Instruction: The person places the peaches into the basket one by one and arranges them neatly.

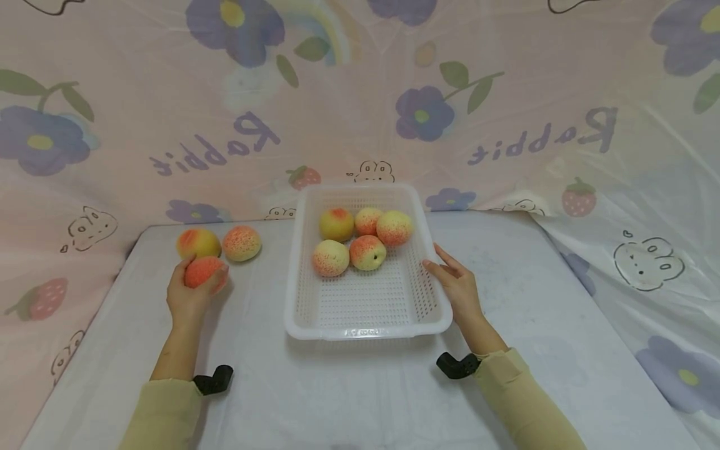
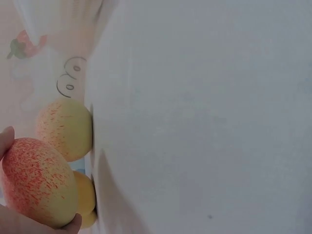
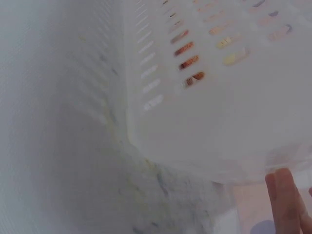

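Note:
My left hand (image 1: 188, 297) grips a red-speckled peach (image 1: 204, 271), thumb on one side and fingers on the other. The left wrist view shows this peach (image 2: 39, 183) in front of two others. Just beyond it on the table lie a yellow peach with a red patch (image 1: 198, 242) and a speckled peach (image 1: 242, 244). A white perforated plastic basket (image 1: 368, 333) stands in the middle, with several peaches (image 1: 368, 252) in its far half. At the basket's right side, my right hand (image 1: 462, 294) holds the rim, thumb over the edge and fingers outside.
A white cloth covers the table (image 1: 349, 387). Behind and on both sides hangs a printed curtain (image 1: 349, 125) with flowers and rabbits, close to the far edge of the table. Black wrist mounts (image 1: 214, 380) sit at both cuffs.

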Tool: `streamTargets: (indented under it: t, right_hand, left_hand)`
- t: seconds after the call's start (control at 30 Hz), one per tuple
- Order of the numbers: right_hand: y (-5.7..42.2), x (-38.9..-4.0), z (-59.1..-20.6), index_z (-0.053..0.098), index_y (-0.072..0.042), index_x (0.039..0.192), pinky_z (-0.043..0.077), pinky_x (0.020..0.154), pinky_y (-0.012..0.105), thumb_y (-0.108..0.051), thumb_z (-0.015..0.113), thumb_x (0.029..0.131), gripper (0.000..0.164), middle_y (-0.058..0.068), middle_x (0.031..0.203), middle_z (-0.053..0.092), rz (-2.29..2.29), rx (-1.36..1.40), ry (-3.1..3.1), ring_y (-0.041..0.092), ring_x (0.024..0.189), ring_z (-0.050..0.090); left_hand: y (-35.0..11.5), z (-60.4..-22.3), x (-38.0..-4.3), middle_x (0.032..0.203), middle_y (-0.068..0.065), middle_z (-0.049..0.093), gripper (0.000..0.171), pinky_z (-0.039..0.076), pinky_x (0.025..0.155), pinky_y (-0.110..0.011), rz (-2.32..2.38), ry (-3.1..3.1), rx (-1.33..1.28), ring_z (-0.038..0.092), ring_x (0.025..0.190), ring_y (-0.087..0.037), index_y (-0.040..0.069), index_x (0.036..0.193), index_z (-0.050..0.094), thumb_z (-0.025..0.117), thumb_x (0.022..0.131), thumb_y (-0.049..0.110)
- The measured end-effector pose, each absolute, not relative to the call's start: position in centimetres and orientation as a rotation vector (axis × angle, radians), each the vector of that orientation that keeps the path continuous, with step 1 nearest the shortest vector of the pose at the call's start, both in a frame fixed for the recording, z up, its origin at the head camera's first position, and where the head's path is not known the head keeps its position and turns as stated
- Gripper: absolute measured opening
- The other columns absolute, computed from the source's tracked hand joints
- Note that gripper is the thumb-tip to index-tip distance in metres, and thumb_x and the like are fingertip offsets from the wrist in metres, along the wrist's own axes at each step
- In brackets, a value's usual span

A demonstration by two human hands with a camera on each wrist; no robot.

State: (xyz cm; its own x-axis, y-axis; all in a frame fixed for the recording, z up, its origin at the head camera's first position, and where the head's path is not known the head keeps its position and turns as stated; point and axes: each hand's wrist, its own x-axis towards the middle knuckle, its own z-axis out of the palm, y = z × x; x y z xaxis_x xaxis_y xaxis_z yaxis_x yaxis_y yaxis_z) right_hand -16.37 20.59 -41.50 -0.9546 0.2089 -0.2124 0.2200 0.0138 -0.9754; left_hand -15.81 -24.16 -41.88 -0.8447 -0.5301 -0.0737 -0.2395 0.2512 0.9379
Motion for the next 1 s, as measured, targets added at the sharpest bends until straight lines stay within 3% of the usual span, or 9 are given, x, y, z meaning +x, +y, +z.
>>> streamTargets:
  t: [0.63,1.0]
  right_hand:
    - [20.5,-16.4,-41.4,0.048,-0.033,0.141,0.057,0.073,0.029,-0.039,0.073,0.084,0.062,0.006,0.117,0.065,-2.158,0.455,2.216,0.011,0.088,0.068]
    - [20.6,-16.4,-41.5,0.049,-0.033,0.14,0.058,0.072,0.029,-0.038,0.074,0.083,0.061,-0.003,0.105,0.067,-2.175,0.447,2.214,0.012,0.087,0.069]
  left_hand:
    - [-21.8,-38.7,-16.2,0.152,-0.008,0.035,0.076,0.031,0.113,-0.045,-1.65,-2.319,0.571,0.034,0.137,-0.028,0.023,0.148,0.037,0.076,0.082,0.024]
    - [-20.2,-37.6,-16.0,0.152,-0.005,0.037,0.077,0.033,0.111,-0.046,-1.599,-2.411,0.44,0.037,0.136,-0.028,0.027,0.146,0.04,0.08,0.079,0.026]
